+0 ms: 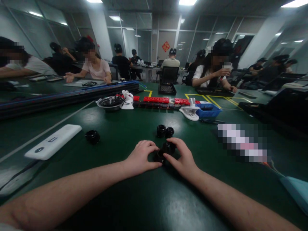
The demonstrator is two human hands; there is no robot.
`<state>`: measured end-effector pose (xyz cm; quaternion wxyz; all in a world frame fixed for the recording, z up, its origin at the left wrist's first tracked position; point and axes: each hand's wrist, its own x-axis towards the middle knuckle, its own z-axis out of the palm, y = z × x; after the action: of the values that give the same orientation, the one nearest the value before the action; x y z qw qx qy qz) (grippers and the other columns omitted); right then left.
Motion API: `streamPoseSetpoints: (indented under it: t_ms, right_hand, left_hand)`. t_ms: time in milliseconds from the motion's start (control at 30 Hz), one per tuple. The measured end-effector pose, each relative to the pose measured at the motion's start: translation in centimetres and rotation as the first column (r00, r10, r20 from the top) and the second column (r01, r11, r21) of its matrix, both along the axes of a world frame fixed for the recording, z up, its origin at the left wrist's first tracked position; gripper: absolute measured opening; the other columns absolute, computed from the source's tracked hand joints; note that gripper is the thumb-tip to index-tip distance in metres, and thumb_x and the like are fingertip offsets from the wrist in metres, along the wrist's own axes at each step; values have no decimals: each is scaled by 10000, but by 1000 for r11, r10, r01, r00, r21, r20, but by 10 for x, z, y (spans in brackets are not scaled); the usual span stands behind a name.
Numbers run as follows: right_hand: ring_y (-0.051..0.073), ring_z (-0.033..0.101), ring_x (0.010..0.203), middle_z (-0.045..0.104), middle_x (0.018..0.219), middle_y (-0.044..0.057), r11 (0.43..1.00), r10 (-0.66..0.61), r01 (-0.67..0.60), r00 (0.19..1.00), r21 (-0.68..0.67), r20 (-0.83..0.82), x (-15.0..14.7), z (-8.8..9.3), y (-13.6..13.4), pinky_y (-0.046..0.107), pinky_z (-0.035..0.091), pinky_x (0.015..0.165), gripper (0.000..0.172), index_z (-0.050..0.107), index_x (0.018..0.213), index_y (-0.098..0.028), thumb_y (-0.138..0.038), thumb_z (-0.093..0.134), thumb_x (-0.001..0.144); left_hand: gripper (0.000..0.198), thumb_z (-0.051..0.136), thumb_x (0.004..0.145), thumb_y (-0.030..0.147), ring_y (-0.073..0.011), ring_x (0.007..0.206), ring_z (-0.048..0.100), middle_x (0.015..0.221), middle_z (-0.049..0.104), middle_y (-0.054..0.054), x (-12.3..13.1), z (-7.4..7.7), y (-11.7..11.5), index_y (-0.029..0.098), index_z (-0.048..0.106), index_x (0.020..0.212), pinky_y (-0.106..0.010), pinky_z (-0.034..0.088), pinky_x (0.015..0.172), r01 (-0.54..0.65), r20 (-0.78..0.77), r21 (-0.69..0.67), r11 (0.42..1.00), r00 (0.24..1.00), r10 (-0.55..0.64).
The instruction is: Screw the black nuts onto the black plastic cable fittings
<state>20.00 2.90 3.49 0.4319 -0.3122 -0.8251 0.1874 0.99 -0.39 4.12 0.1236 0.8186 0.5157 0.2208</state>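
My left hand [141,158] has its thumb and fingers around a black, round, lens-like cylinder [158,156] low over the green table. Close beside it, my right hand [184,158] pinches a second black lens-like cylinder [169,147], tilted and touching or almost touching the first. Fingers cover parts of both pieces. Just beyond my hands stand two more such cylinders, a larger one [161,131] and a smaller one [169,132], side by side. Another black cylinder [92,137] sits apart to the left.
A white oblong device [53,142] with a cable lies left. Across the table are a round metal dish [109,103], white clamps [190,110], red strips [156,99] and a blue bin [209,110]. Black bags [276,109] lie right. Several people sit beyond.
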Motion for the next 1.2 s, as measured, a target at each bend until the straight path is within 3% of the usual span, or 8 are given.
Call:
streamPoseSetpoints:
  t_ms: [300,433,667,767,967,1033,1100,1200]
  right_hand:
    - [225,548,947,554,1031,81,999,32,-33,999,-40,-15,-1,-4,-3,390,466,832,343,476,1053,-192,-226,593,732]
    - [224,556,920,553,1027,86,998,56,-55,998,-24,18,-2,-1,-5,397,482,797,338,473,1055,-188,-227,587,739]
    - [244,509,1014,522,1069,104,997,70,-72,996,42,45,-1,5,-12,437,426,885,331,491,1059,-179,-183,571,737]
    - [248,475,1059,475,1116,118,996,55,-58,997,65,54,0,6,-12,435,402,914,350,492,1098,-177,-175,554,754]
    - [239,485,1037,488,1121,115,990,102,-109,992,93,74,1,6,-13,426,412,890,455,393,1223,-191,-226,535,792]
    - [244,505,993,525,1084,113,979,152,-163,984,121,93,2,9,-17,434,421,861,502,356,1245,-192,-254,549,785]
    - [253,513,958,549,1062,114,961,204,-224,970,160,132,3,12,-23,442,426,834,517,356,1241,-192,-284,563,776]
    - [259,503,962,562,1058,118,924,281,-321,938,206,202,3,18,-31,436,423,825,485,385,1215,-180,-313,551,780]
  left_hand:
    - [498,567,664,584,-276,934,475,1023,536,-80,-86,27,-7,190,613,965,-394,363,791,-335,-392,54,941,859,328]
    - [499,600,620,552,-308,948,472,1006,548,-112,-117,40,-3,175,631,944,-415,339,816,-370,-556,60,927,759,339]
    - [394,775,423,350,-394,996,458,935,594,-142,-127,56,12,157,676,752,-544,211,913,-390,-632,41,920,703,326]
    - [511,783,425,379,-417,1078,398,1046,569,-154,-108,66,0,158,663,870,-595,106,944,-375,-617,84,923,708,344]
    - [411,511,763,527,-237,1022,502,1086,573,-57,-41,70,-27,214,594,1015,-373,363,887,-107,-78,-105,989,992,99]
    - [463,556,740,503,-224,973,537,1091,581,-67,-29,58,-22,194,563,1085,-348,410,829,-1,145,-317,948,988,50]
    - [544,588,728,475,-207,1002,530,1128,570,-67,-23,43,-16,191,490,1182,-329,408,844,267,425,-477,837,904,-46]
    - [560,649,686,466,-200,1023,514,1121,571,-45,-18,27,-12,200,509,1159,-323,383,878,514,643,-532,673,762,-74]
